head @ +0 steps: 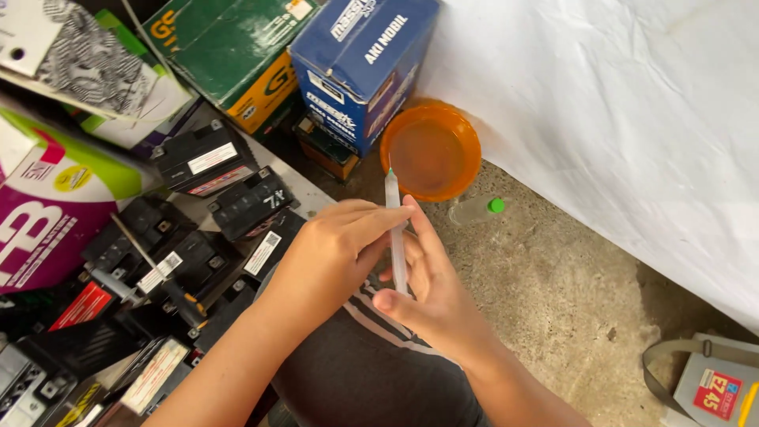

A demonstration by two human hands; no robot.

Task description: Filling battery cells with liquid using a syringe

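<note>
A clear plastic syringe (393, 207) with a green tip points up toward an orange plastic bowl (431, 151) on the concrete floor. My right hand (431, 285) holds the syringe barrel, thumb near its lower end. My left hand (336, 245) wraps over the syringe's middle from the left, fingers touching the barrel. Both hands hover above my knee in dark striped cloth (371, 356). A small clear bottle with a green cap (478, 209) lies just below the bowl.
Several black batteries (202, 158) stand at the left with a screwdriver (150, 261) lying on them. Blue (364, 63) and green cardboard boxes (229, 47) stack behind. A white sheet (617, 111) covers the right. A grey device with a strap (711, 387) sits bottom right.
</note>
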